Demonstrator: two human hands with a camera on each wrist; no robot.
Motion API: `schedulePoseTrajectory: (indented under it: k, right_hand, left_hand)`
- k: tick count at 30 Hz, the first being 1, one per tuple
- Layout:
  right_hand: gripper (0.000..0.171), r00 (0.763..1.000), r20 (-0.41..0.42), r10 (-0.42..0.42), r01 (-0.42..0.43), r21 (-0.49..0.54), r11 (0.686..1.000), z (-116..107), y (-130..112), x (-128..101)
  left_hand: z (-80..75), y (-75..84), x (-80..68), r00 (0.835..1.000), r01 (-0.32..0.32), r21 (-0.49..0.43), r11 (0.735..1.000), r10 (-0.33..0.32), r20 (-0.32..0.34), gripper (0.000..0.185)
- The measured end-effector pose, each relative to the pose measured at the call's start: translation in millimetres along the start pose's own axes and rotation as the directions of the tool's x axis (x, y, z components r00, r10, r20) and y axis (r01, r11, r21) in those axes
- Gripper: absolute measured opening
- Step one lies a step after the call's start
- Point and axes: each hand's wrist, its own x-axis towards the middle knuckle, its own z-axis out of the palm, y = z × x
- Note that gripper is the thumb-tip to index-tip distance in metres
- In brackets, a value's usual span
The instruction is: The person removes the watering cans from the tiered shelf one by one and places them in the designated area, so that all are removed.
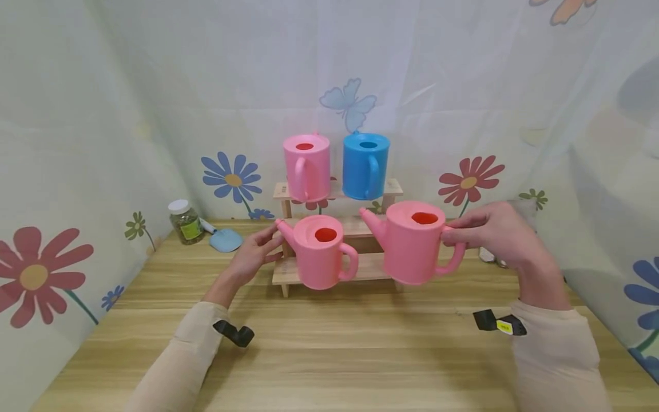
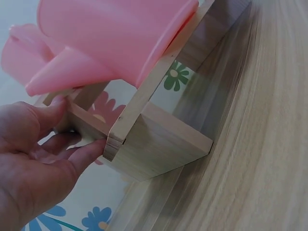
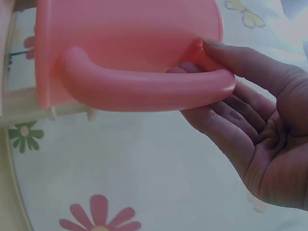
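Observation:
My right hand (image 1: 501, 234) grips the top of the handle of a pink watering can (image 1: 412, 252), which stands upright at the right end of the lowest step, its spout pointing left. At the left end of a wooden step stand (image 2: 154, 82), my left hand (image 2: 36, 159) has its thumb and fingers at the board's end, holding its edge. Beside that hand, a second pink watering can (image 1: 318, 260) is on the lowest step, its spout tip close over the fingers. On the top step are a lighter pink watering can (image 1: 316, 166) and a blue watering can (image 1: 357, 171), handles forward.
On the table (image 1: 329, 355), left of the stand, are a white-lidded jar (image 1: 185, 223) with a green label and a light-blue scoop (image 1: 225, 240). A small pale object (image 1: 486, 255) lies behind the right hand. Flower-printed fabric (image 1: 247, 74) hangs around the table.

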Motion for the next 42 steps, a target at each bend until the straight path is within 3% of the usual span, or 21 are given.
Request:
schedulePoseTrajectory:
  k: [8,13,18,27,32,39,42]
  right_hand:
    - [0.034,0.994,-0.105,-0.012,0.015,0.028,0.999,-31,13,-12]
    - [0.046,0.987,-0.151,0.052,-0.044,0.058,0.997,-38,22,-14]
    - [0.056,0.968,-0.213,0.129,-0.12,0.054,0.991,-35,24,-10]
    - [0.051,0.938,-0.315,0.144,-0.176,-0.074,0.982,-8,30,15]
    - [0.043,0.931,-0.31,0.194,-0.225,-0.069,0.972,0,40,33]
    - [0.032,0.949,-0.25,0.192,-0.231,-0.137,0.963,10,53,64]
    - [0.032,0.954,-0.211,0.214,-0.239,-0.1,0.966,16,59,74]
  left_hand:
    - [-0.7,0.8,0.5,1.0,-0.015,-0.007,1.0,0.015,0.016,0.057]
    - [-0.4,-1.3,2.1,1.0,-0.01,-0.005,1.0,0.01,0.002,0.057]
    - [0.3,-2.5,3.3,1.0,-0.018,-0.011,1.0,0.018,0.006,0.056]
    - [0.9,1.3,2.1,1.0,-0.001,0.007,1.0,0.001,-0.003,0.057]
    - [0.2,0.2,2.9,1.0,0.002,-0.004,1.0,-0.002,0.008,0.056]
    - [-2.1,-0.4,3.6,1.0,0.005,0.008,1.0,-0.005,0.008,0.059]
    - [-1.5,0.2,2.8,1.0,0.01,0.01,1.0,-0.011,0.005,0.059]
